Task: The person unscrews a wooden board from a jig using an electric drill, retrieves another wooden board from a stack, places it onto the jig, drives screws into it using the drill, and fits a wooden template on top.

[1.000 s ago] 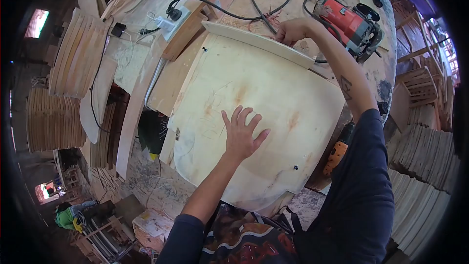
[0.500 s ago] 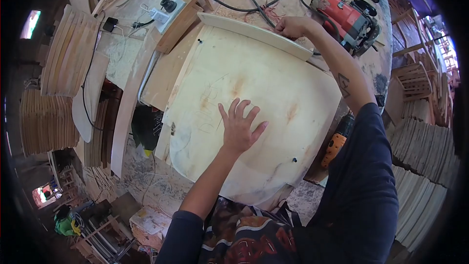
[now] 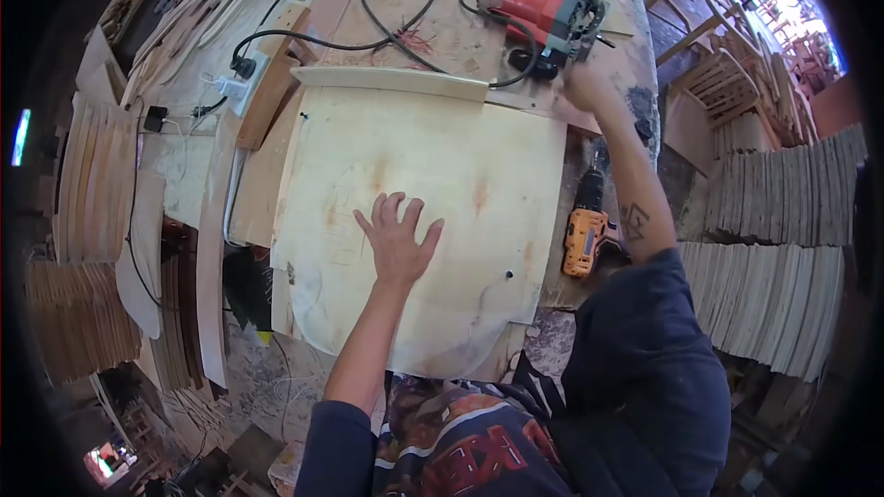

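My left hand [image 3: 398, 237] lies with fingers spread on a broad, pale plywood panel [image 3: 433, 152] with a curved near edge and faint pencil marks. A narrow wooden strip [image 3: 396, 82] stands along the panel's far edge. Off the panel's far right corner is my right hand [image 3: 591, 90], smeared by motion; its fingers are hard to make out. Just beyond it lies a red corded router [image 3: 539, 11] on its side, a black knob towards me. Whether the hand touches it, I cannot tell.
An orange cordless drill [image 3: 584, 235] lies right of the panel. The router's black cord [image 3: 368, 14] loops across the bench to a white power strip [image 3: 244, 83] on the left. Stacks of cut wood [image 3: 764, 299] stand at right, more curved pieces [image 3: 97, 184] at left.
My right hand has left the far strip and moved right, towards the router. The view has shifted, so the bench things appear further left. My left hand stays spread on the panel.
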A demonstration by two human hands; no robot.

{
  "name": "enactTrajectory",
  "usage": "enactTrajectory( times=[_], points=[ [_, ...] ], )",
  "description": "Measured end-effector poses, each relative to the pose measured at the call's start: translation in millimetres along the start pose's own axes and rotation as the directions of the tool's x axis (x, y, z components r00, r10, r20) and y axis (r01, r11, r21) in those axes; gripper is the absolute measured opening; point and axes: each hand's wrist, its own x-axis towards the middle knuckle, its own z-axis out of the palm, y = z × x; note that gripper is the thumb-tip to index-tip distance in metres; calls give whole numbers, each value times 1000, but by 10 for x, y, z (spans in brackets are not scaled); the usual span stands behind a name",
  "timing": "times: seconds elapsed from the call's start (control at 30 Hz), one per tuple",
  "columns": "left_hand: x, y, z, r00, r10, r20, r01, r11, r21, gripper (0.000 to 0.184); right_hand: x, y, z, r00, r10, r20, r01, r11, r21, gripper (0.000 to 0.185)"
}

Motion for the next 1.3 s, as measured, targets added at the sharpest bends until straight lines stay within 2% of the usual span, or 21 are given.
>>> enactTrajectory(
  times=[0.07,0.1,0.17,0.2,0.27,0.37,0.5,0.57,0.7,0.77,0.8,0.87,0.9,0.93,0.97,1.0,1.03,1.1,1.17,1.27,1.3],
  points=[
    [8,-13,21,1000,-3,-19,3,1000,1,37,-380,54,87,976,95,194,-104,994,33,31],
    [6,-10,23,1000,-2,-17,2,1000,2,37,-445,90,151,976,96,195,-105,994,34,31],
    [9,-11,19,1000,-6,-14,6,1000,0,37,-525,164,324,1000,19,23,-26,927,374,29],
    [4,-16,17,1000,-3,-7,3,1000,3,37,-533,199,398,999,22,27,-31,925,379,29],
    [4,-13,24,1000,-6,-19,5,1000,-9,37,-488,216,439,1000,29,-10,-16,795,607,28],
    [6,-2,15,999,-1,-34,1,1000,-14,37,-473,228,343,992,54,116,-117,745,656,25],
    [28,3,11,1000,1,-31,-1,1000,-2,37,-305,236,436,965,119,235,-245,732,636,23],
    [11,4,18,999,14,-31,-14,1000,13,37,-232,308,745,994,100,-54,-56,845,531,23],
    [4,0,59,998,58,-8,-57,996,66,36,-265,130,714,969,232,-86,-172,881,440,24],
    [-6,-15,72,998,34,-49,-31,997,67,36,-486,147,537,991,124,-48,-76,828,555,35],
    [-1,-16,71,999,19,-29,-17,998,67,36,-655,242,599,985,160,-56,-100,816,569,35],
    [-19,-1,86,999,42,-28,-41,998,52,36,-1036,309,719,823,182,-538,181,814,552,51],
    [-7,-25,97,999,10,-44,-8,999,38,36,-1694,259,331,906,105,-409,102,885,454,63],
    [5,-60,122,998,-4,-70,7,999,43,36,-2005,334,363,988,104,-110,-57,928,369,61],
    [16,-69,164,994,28,-102,-26,999,23,34,-2295,385,491,988,132,85,-153,923,354,64],
    [-23,-87,165,990,41,-134,-41,999,8,33,-2582,258,261,911,152,383,-291,896,335,69],
    [-32,-86,145,994,36,-107,-36,999,3,34,-2715,332,651,937,120,328,-204,950,235,77],
    [17,-98,147,994,23,-107,-23,1000,1,36,-2838,152,910,988,153,-13,-153,987,46,77],
    [-49,-116,213,989,-22,-146,23,1000,6,38,-2766,237,938,984,82,-159,-41,968,248,77],
    [-91,-156,172,953,-6,-302,-37,990,-135,42,-2834,132,658,993,95,-72,-71,958,278,73],
    [-133,-124,80,952,5,-306,-94,957,-276,43,-2954,63,591,983,125,-135,-74,941,330,69]
  ],
)
